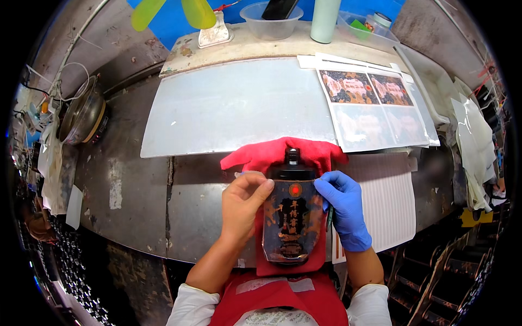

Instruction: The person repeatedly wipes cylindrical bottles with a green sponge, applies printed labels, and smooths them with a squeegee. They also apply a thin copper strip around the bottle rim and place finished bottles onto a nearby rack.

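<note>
A dark bottle [291, 217] with a black cap and an orange-and-black label lies on its side on a red cloth [272, 153], neck pointing away from me. My bare left hand [242, 204] presses its thumb and fingers against the upper left edge of the label. My right hand [343, 209], in a blue glove, rests its fingertips on the label's upper right edge, beside the bottle's shoulder. A thin dark tool sits under the gloved palm; its hold is unclear.
A pale sheet [234, 106] covers the bench behind the bottle. Printed label sheets [375, 106] lie at the right, striped backing paper [389, 201] below them. A metal pot [81, 114] stands left. A plastic bowl [271, 22] and cylinder [325, 19] stand at the back.
</note>
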Action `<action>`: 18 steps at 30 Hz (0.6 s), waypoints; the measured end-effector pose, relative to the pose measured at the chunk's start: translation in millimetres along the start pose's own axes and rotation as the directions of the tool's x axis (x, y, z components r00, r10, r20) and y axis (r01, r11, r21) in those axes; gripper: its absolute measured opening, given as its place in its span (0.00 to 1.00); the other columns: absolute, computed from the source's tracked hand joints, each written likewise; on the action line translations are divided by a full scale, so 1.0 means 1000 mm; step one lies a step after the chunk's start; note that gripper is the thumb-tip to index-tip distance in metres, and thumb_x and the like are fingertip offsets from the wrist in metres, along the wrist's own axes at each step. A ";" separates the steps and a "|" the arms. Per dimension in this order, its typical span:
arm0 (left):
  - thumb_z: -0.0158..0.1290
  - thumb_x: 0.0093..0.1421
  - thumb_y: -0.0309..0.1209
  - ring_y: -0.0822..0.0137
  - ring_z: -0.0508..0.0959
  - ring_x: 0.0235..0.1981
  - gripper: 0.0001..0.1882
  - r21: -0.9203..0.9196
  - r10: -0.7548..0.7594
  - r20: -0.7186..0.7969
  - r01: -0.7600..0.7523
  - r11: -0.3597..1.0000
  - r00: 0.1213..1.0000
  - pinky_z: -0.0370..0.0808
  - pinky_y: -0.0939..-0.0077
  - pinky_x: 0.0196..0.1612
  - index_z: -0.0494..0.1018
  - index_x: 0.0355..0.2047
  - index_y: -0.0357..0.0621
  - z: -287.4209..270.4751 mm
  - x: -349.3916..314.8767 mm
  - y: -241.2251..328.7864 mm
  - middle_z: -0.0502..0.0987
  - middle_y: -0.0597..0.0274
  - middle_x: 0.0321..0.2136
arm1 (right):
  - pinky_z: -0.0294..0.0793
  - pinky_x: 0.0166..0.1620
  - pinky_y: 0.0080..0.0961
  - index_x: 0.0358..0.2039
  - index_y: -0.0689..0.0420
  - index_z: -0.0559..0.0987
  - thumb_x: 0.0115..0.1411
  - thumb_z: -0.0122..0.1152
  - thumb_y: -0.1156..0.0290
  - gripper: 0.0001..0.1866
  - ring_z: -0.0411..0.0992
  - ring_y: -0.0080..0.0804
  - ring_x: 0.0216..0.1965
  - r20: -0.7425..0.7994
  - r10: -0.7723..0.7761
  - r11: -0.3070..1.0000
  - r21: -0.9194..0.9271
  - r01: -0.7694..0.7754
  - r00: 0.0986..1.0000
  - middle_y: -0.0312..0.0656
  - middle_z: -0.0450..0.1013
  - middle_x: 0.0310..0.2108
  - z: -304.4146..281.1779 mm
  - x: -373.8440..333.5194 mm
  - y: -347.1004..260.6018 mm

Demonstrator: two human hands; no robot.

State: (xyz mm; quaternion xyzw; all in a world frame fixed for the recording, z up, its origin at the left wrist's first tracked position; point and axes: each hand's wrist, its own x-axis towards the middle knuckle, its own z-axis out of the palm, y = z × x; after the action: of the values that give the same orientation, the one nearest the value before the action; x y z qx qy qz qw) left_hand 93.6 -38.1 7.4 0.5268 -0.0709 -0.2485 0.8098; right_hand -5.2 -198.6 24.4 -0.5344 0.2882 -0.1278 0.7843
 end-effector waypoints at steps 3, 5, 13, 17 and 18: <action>0.57 0.53 0.23 0.77 0.72 0.32 0.04 -0.014 -0.003 -0.017 0.003 1.000 1.000 0.68 0.83 0.37 0.72 0.28 0.40 0.000 0.000 -0.002 0.73 0.68 0.30 | 0.61 0.21 0.09 0.28 0.59 0.76 0.53 0.62 0.74 0.04 0.65 0.13 0.18 -0.025 -0.007 1.000 0.022 0.008 1.000 0.32 0.71 0.21 -0.002 0.000 0.001; 0.57 0.53 0.23 0.77 0.72 0.32 0.04 -0.027 -0.011 -0.024 0.011 1.000 1.000 0.68 0.82 0.38 0.72 0.28 0.40 0.000 0.000 -0.002 0.73 0.67 0.30 | 0.61 0.20 0.09 0.28 0.59 0.76 0.53 0.62 0.75 0.04 0.65 0.13 0.17 -0.044 -0.005 1.000 0.001 0.005 0.999 0.32 0.71 0.21 -0.001 0.000 -0.002; 0.57 0.54 0.23 0.77 0.72 0.31 0.04 -0.046 -0.032 -0.027 0.031 0.998 0.999 0.69 0.84 0.36 0.72 0.28 0.39 0.002 0.003 0.000 0.73 0.67 0.30 | 0.61 0.20 0.10 0.29 0.59 0.76 0.53 0.62 0.73 0.05 0.65 0.14 0.17 -0.020 0.013 1.000 0.019 -0.012 1.000 0.33 0.71 0.20 -0.002 0.005 0.001; 0.57 0.54 0.23 0.78 0.72 0.31 0.04 -0.013 -0.015 -0.030 0.014 1.000 0.999 0.69 0.84 0.36 0.72 0.28 0.40 0.003 0.003 0.001 0.73 0.68 0.28 | 0.62 0.20 0.10 0.28 0.59 0.76 0.54 0.62 0.72 0.05 0.65 0.14 0.17 -0.022 0.028 1.000 0.008 -0.028 0.999 0.33 0.72 0.20 -0.001 0.006 0.004; 0.57 0.54 0.23 0.78 0.72 0.31 0.04 0.005 0.008 -0.033 -0.008 1.000 0.999 0.69 0.84 0.36 0.72 0.28 0.39 0.004 0.005 0.001 0.73 0.67 0.28 | 0.62 0.20 0.10 0.28 0.59 0.76 0.54 0.62 0.72 0.05 0.65 0.14 0.17 -0.022 0.020 1.000 -0.006 -0.020 1.000 0.33 0.72 0.20 -0.001 0.007 0.005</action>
State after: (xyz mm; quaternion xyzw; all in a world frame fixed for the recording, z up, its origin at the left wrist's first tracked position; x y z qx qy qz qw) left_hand 96.3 -43.2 8.9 0.5325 -0.0601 -0.2364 0.8105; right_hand -0.6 -201.5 17.4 -0.5325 0.3024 -0.1247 0.7807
